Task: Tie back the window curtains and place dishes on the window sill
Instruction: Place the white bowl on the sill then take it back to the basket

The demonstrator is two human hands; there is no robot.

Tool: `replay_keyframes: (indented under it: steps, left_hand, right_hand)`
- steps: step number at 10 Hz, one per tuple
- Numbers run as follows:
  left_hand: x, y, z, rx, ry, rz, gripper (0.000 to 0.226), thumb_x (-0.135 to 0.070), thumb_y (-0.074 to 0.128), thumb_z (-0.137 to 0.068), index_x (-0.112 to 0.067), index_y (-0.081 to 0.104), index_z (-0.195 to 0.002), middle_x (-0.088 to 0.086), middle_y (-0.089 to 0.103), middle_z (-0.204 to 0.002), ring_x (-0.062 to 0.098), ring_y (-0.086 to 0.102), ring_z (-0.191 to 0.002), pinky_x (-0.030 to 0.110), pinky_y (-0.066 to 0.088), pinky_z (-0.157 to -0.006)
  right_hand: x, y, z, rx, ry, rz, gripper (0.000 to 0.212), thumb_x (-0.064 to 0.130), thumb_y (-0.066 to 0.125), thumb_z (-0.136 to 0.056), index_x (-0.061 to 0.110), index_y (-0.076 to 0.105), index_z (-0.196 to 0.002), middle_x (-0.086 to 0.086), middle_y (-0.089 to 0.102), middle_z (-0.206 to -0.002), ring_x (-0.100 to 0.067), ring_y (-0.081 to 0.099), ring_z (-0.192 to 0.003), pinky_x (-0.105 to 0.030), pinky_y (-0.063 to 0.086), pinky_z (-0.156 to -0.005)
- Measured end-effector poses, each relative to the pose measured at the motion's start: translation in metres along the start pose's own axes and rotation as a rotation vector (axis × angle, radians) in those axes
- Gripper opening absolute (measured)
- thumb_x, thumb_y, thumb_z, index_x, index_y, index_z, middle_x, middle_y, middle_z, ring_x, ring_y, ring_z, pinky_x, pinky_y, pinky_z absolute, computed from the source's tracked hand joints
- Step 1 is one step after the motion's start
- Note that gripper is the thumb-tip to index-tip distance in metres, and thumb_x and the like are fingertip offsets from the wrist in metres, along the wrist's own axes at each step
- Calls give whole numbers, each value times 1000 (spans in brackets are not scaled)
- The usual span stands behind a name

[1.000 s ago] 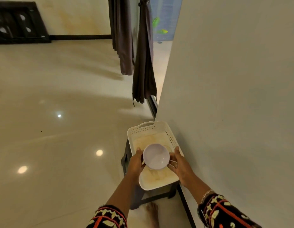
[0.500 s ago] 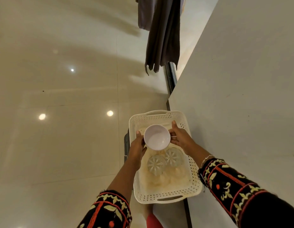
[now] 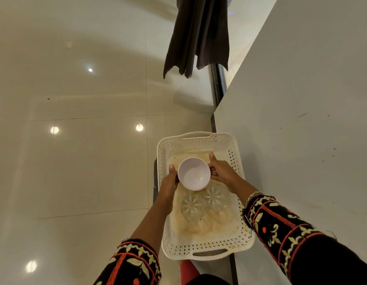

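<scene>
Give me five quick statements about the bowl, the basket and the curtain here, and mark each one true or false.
1. Both hands, the left hand and right hand, hold the white bowl. True.
2. The bowl is full of food. False: it looks empty.
3. Two clear glass dishes lie in the white basket. True.
4. The basket is solid metal. False: it is white perforated plastic with handles.
5. The dark curtain lies inside the basket. False: it hangs farther ahead, above the floor.
</scene>
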State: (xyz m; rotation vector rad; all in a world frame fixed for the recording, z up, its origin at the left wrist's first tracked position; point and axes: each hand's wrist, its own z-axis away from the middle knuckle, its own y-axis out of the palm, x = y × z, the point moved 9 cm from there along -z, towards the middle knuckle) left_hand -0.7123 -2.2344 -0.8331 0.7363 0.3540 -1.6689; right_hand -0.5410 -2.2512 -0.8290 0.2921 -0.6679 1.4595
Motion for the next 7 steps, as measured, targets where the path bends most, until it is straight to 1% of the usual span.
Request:
replay_keyframes:
  steps: [1,2,3,4,5,6,7]
  left_hand:
    - [4,0,0,-7,-15,-9,60,-49,19,-96,-10,50,-128,10,51,-133,13,47,-115,28,32,-98]
    - [9,1,-1,-13,-38,-27,61,-49,19,-96,-9,47,-132,11,48,-136,16,45,-120,28,31,-99]
    - [8,1,-1,-20,-47,-46,60,-49,19,-96,-8,44,-133,12,46,-139,21,41,-128,31,29,-104]
    - [9,3,2,-18,-56,-87,62,-50,19,-96,-9,43,-135,12,45,-140,22,39,-131,34,27,-108]
    - [8,4,3,11,-67,-144,63,-52,19,-95,-12,41,-137,12,42,-142,23,36,-133,40,23,-114]
    - [8,5,3,9,-65,-182,61,-52,20,-95,-14,40,-138,9,42,-142,22,36,-132,35,25,-110]
    - [-2,4,16,-40,-11,-342,55,-49,22,-96,-14,45,-133,4,47,-131,18,45,-115,30,31,-91]
  right_hand:
    - [-2,2,-1,6,-3,12,75,51,29,-95,-19,50,-113,-33,56,-116,-35,58,-107,-32,49,-89]
    - [-4,3,-2,-2,6,27,74,53,30,-94,-16,54,-110,-30,59,-113,-35,58,-106,-43,45,-98]
    - [-4,3,-2,-7,17,38,73,54,30,-94,-13,56,-108,-27,60,-112,-35,58,-106,-47,44,-100]
    - [-5,3,1,-8,16,44,74,55,29,-93,-12,57,-107,-27,60,-112,-36,58,-107,-48,43,-100]
    - [-3,5,0,7,-14,57,77,56,29,-93,-15,54,-109,-30,58,-114,-39,56,-109,-50,42,-100]
    - [-6,5,-1,-1,-10,76,75,55,28,-93,-13,54,-109,-27,59,-114,-37,56,-110,-49,41,-101]
    - [-6,-7,12,-100,-29,112,58,55,28,-93,5,56,-101,-8,58,-95,-28,55,-99,-37,44,-91]
